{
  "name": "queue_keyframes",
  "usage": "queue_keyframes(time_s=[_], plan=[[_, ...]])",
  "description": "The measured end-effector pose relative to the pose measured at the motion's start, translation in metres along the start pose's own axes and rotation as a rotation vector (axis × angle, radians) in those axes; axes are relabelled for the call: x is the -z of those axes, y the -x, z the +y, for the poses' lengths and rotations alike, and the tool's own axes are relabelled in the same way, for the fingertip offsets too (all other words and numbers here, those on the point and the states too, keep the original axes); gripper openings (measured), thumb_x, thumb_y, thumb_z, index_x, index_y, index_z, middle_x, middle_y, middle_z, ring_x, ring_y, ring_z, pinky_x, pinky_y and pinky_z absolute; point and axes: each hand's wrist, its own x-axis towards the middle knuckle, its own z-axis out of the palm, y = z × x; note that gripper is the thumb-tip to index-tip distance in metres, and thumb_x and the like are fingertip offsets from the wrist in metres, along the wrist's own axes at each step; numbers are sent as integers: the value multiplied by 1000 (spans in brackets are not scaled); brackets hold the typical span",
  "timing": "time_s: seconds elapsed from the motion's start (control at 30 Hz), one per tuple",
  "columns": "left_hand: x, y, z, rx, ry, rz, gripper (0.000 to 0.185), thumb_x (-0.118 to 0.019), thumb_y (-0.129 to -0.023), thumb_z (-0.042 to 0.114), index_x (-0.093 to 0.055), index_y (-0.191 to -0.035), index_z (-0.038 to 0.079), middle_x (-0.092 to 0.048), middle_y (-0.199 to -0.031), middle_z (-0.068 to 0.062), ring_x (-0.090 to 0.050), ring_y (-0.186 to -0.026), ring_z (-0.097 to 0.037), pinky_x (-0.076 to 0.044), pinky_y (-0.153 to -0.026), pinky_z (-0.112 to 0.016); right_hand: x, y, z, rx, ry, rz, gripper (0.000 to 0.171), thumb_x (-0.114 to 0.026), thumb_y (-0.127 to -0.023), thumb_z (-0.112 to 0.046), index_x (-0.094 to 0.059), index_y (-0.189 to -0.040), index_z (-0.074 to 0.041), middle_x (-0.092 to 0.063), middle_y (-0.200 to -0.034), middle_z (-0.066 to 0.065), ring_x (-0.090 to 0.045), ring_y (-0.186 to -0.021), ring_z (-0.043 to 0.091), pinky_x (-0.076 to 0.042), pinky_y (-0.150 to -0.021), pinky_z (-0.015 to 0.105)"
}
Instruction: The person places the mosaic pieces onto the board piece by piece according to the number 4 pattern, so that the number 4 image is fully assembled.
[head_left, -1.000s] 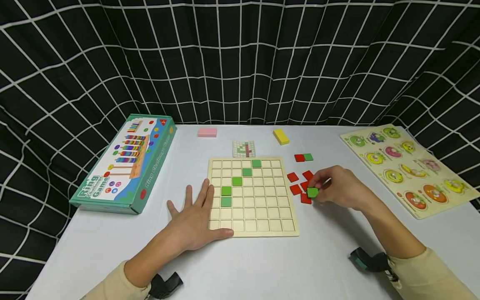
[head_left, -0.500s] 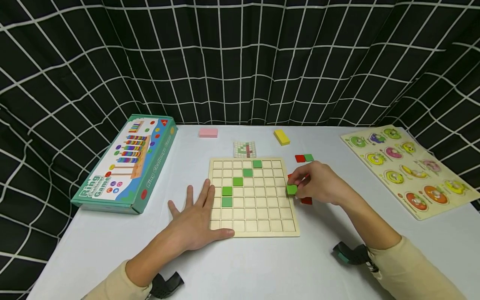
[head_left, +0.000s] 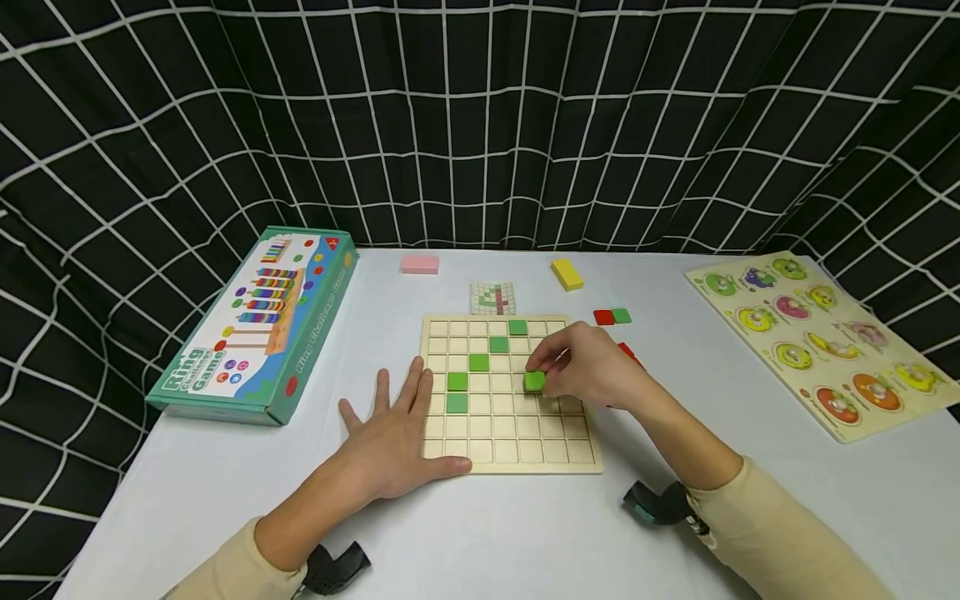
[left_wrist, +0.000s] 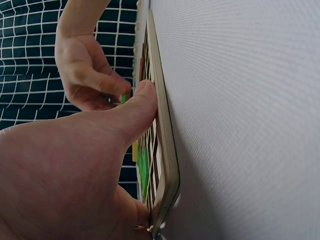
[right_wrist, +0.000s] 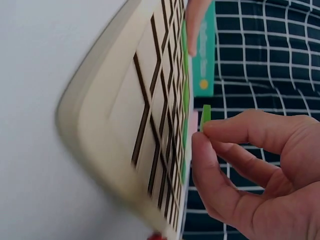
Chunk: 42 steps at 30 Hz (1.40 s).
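A wooden grid board lies flat on the white table, with several green square tiles set in its cells in a stepped diagonal. My left hand is spread at the board's left side, its thumb resting on the near left edge, as the left wrist view also shows. Between thumb and fingertip, my right hand pinches a green square tile above the right half of the board. Red tiles lie right of the board, mostly hidden behind the right hand.
Behind the board lies a small patterned card, with a pink block and a yellow block beyond. One red and one green tile sit side by side. A game box stands left, a fruit puzzle board right.
My right hand has moved left from the red tiles to above the board, carrying the green tile. The left hand stays at the board's edge.
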Motion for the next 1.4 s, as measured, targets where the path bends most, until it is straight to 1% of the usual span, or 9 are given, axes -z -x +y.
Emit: queue_keyframes(time_s=[0.13, 0.23, 0.47, 0.6, 0.97, 1.17, 1.4], plan=[[0, 0, 0, 6, -4, -4, 127, -68, -81, 80, -13, -168, 7, 0, -177, -9, -6, -158, -54, -10, -102, -93, -9, -6, -8, 46, 10, -7, 26, -76, -76, 7, -80, -94, -11, -71, -84, 2, -63, -77, 17, -53, -73, 31], [1, 0, 1, 6, -4, -7, 127, -68, -81, 81, -12, -168, 7, 0, -177, -9, -6, -158, -54, -10, -102, -93, -15, -9, -13, 62, 16, -15, 25, -78, -76, 6, -80, -93, -12, -71, -84, 2, -63, -78, 18, -54, -74, 31], [1, 0, 1, 12, -2, -18, 127, -67, -81, 81, -10, -168, 7, 2, -177, -9, -4, -158, -54, -9, -102, -93, -28, -14, -26, 93, -3, -40, 22, -84, -76, 4, -79, -91, -12, -71, -82, 1, -63, -77, 17, -54, -74, 31], [2, 0, 2, 10, 4, -19, 127, -67, -81, 80, -10, -168, 7, 2, -177, -9, -4, -158, -54, -8, -102, -93, -34, -15, -31, 109, 11, -56, 23, -85, -74, 3, -79, -89, -13, -70, -81, 0, -63, -76, 16, -54, -73, 30], [2, 1, 2, 2, 9, -16, 126, -68, -82, 80, -11, -168, 7, 1, -177, -9, -5, -157, -55, -9, -101, -93, -43, -18, -35, 120, 12, -93, 21, -82, -74, 5, -79, -88, -10, -69, -78, 0, -62, -76, 16, -53, -71, 29], [2, 1, 1, 5, 5, -18, 126, -67, -81, 80, -11, -168, 7, 2, -177, -9, -4, -158, -54, -9, -101, -93, -47, -21, -37, 110, 22, -112, 22, -84, -72, 5, -79, -86, -12, -69, -76, 0, -62, -74, 15, -53, -70, 28], [2, 1, 0, 1, 2, -20, 126, -67, -82, 80, -11, -168, 7, 3, -177, -8, -3, -158, -54, -9, -102, -93, -50, -23, -39, 113, 57, -114, 23, -87, -72, 4, -79, -86, -13, -69, -75, -2, -61, -75, 14, -53, -72, 27]])
